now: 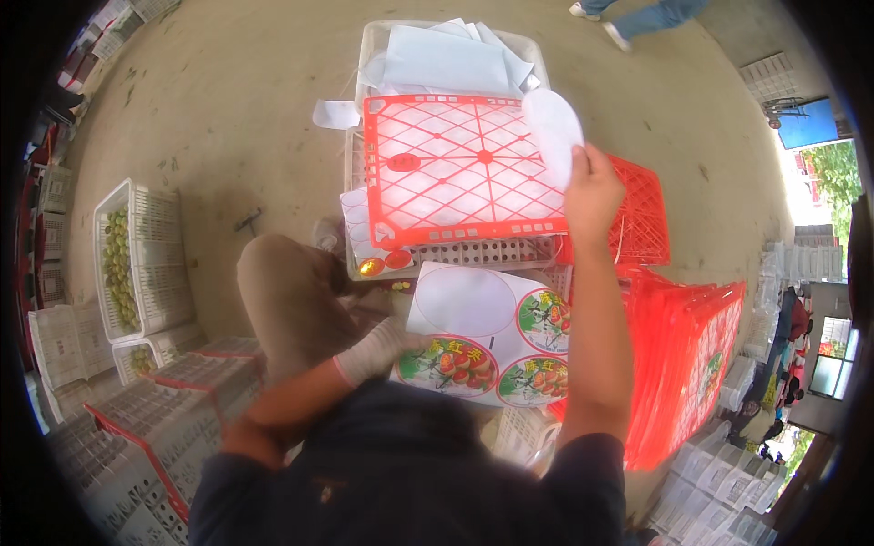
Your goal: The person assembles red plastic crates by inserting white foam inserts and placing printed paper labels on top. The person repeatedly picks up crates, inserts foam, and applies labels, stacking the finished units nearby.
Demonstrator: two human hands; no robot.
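Note:
My right hand (595,187) is bare and pinches an oval sticker (553,130) at its lower edge, with its plain white side showing. The sticker hangs over the right end of a red lattice crate lid (484,157). Closer to me, a sticker sheet (494,344) lies tilted over my lap. Three of its ovals carry printed fruit pictures, and the upper left oval is blank white. My left hand (381,353), in a white glove, is closed at the sheet's left edge; its fingertips are partly hidden.
White paper sheets (446,62) fill a pale crate beyond the lid. Stacked red lids (683,364) stand at my right, beside a red basket (644,211). At left, a white crate (137,259) holds small green fruit. A person's legs (646,18) show at the top.

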